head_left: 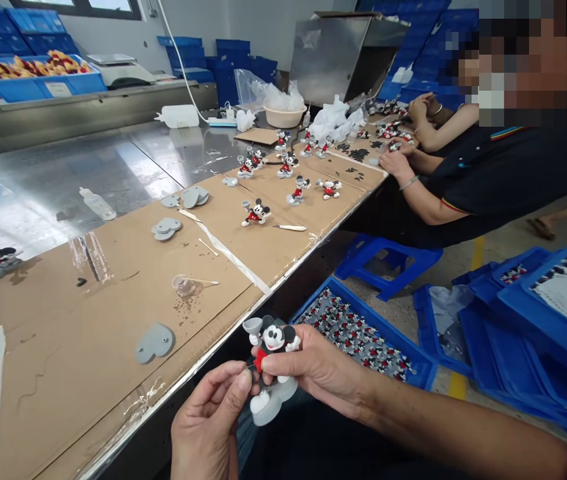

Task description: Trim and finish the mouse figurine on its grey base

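Observation:
Both my hands hold one mouse figurine [272,340] with black ears and red shorts, just off the table's near edge. My right hand [313,370] wraps its fingers across the figure's body. My left hand [210,417] pinches it from below left, thumb against the red part. A grey heart-shaped base [273,405] sits under the figure's feet. Another grey heart base [154,343] lies on the cardboard [63,320] nearest my hands.
Several finished figurines [256,213] stand further along the cardboard, with grey bases [166,229], a small clear cup [183,285] and a stick [289,228]. A blue crate [363,337] of figurines sits on the floor right. Two seated people [488,173] work at the far end.

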A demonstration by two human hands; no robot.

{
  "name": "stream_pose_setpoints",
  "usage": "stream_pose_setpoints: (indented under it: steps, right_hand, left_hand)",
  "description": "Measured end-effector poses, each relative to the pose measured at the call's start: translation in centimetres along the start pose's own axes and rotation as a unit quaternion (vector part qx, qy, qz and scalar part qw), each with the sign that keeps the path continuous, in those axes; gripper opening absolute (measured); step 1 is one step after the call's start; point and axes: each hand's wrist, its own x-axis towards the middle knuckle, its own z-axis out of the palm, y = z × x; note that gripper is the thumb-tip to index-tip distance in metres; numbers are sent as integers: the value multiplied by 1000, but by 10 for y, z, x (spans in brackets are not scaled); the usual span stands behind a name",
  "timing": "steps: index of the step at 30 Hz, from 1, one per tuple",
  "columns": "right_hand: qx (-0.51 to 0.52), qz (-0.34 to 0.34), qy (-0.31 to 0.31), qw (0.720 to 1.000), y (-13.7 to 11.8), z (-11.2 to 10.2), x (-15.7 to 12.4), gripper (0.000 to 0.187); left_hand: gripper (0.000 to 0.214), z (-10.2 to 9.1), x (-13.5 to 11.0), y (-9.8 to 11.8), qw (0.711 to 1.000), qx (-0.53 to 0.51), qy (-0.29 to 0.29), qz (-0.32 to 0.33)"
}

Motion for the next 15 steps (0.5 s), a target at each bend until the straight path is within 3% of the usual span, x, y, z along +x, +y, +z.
stream_pose_setpoints:
  steps: [8, 15]
  right_hand:
    - [13, -19, 18, 1000, -1, 2, 0, 34]
    - [-28, -45, 44, 998, 1, 12, -1, 21]
  left_hand:
    - [35, -2, 3, 1, 999, 28, -25, -1]
    - [32, 3, 4, -2, 999, 23, -17, 20]
